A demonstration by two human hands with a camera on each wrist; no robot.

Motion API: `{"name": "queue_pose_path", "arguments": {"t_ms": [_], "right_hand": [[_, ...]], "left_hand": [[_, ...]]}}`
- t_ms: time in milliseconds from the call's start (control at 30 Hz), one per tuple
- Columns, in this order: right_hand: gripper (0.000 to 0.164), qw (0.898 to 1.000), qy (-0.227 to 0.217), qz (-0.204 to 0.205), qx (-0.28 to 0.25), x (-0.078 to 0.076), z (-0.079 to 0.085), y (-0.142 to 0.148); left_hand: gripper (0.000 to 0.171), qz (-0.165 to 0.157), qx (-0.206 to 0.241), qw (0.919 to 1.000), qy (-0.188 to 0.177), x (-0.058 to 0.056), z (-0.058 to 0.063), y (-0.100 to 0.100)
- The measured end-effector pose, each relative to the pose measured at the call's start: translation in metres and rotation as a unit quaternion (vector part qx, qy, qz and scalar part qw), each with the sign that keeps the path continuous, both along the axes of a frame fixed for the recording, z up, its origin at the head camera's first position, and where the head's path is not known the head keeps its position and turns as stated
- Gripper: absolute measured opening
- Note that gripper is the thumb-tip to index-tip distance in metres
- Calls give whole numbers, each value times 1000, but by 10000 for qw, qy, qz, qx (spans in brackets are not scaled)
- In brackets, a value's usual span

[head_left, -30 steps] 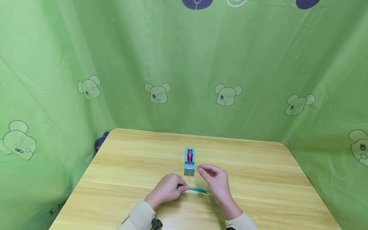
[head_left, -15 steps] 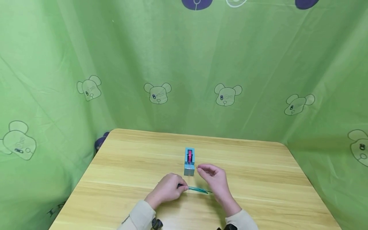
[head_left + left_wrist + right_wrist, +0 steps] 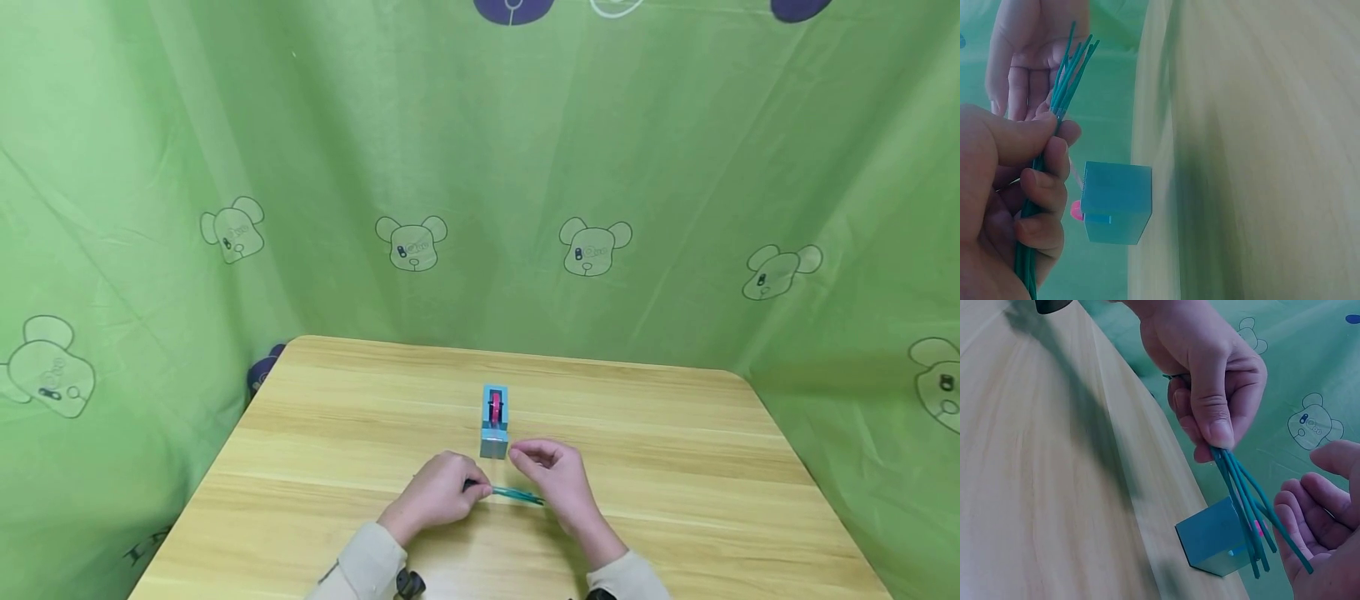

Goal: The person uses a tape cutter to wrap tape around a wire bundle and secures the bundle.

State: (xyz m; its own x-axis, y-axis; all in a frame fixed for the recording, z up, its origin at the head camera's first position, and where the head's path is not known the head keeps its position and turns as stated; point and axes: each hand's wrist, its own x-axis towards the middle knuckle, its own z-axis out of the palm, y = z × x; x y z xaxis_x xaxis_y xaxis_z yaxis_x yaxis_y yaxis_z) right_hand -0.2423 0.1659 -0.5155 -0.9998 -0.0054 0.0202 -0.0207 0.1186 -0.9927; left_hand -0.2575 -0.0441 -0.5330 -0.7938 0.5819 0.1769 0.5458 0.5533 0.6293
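My left hand (image 3: 438, 492) grips a bundle of thin green stems (image 3: 1244, 506), thumb and forefinger pinching it near one end. The loose tips fan out past the fingertips, and the other end runs through the palm in the left wrist view. A blue tape dispenser (image 3: 493, 423) with a pink core stands on the table just beyond. From it a clear strip of tape (image 3: 1076, 172) stretches to the fingers of my left hand. My right hand (image 3: 558, 487) hovers beside the stem tips, fingers loosely bent, thumb side toward the dispenser, holding nothing visible.
The wooden table (image 3: 360, 400) spreads around both hands, with its far edge behind the dispenser. A green curtain (image 3: 495, 300) printed with bear heads hangs behind and at both sides.
My right hand has come slightly down and nearer to me, overlapping the stem tips. The left hand, stems and dispenser stay where they were.
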Motion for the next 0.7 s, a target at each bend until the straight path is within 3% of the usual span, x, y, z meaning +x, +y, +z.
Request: {"name": "queue_pose_path", "arguments": {"t_ms": [700], "right_hand": [[23,9993,-159,282,169,9,-8,-5]], "left_hand": [[9,-33,-139,9997,200,0,0,2]]}}
